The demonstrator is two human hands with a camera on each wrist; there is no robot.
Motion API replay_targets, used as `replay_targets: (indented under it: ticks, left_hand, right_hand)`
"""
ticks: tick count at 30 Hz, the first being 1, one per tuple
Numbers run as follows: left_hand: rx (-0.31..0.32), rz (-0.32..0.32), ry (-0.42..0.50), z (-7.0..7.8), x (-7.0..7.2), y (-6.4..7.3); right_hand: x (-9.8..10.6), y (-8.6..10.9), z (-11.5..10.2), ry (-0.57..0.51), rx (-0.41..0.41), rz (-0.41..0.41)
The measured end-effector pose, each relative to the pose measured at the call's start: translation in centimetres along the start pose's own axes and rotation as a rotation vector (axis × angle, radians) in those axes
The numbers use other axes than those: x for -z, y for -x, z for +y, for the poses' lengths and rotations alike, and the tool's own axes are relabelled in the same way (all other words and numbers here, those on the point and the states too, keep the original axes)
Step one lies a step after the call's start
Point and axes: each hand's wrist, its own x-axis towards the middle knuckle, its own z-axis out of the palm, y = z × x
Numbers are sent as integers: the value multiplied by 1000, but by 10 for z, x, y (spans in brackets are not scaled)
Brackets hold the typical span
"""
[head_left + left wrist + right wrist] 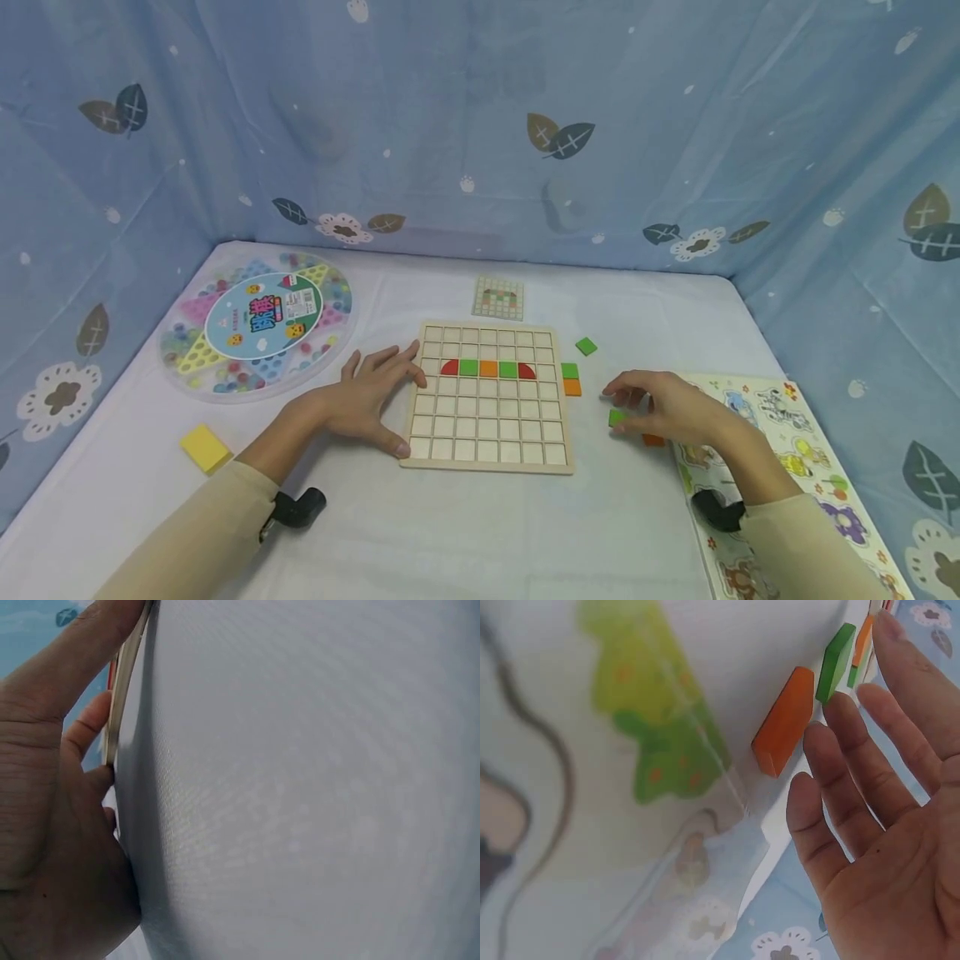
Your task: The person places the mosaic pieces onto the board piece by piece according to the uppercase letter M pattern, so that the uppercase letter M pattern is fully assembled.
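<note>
My left hand (367,400) lies spread along the left side of a wooden grid board (487,469), thumb at its lower left corner and fingertips at the upper part of that edge. In the left wrist view, the thumb (75,656) meets the board's edge. One row of the board carries red, green and orange pieces. Right of the board, my right hand (671,408) is over a green tile (617,417) and an orange tile (653,439). The right wrist view shows its fingers loosely bent, holding nothing, close to the green tile (835,663) and orange tile (786,724).
A small pattern card (498,298) lies behind the board. Another green tile (587,346) and a green-and-orange pair (572,380) sit to the board's right. A round game box (258,321) and yellow block (206,448) are at left, an animal picture board (795,467) at right.
</note>
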Motion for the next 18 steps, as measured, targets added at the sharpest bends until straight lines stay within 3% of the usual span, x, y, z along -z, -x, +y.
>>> replay_targets:
  ticks: [6, 18]
  left_hand:
    - [-1, 0, -2, -3, -1, 0]
    - [-24, 19, -17, -4, -3, 0]
  right_hand:
    - [2, 2, 1, -10, 26, -11]
    - [5, 7, -1, -29, -3, -56]
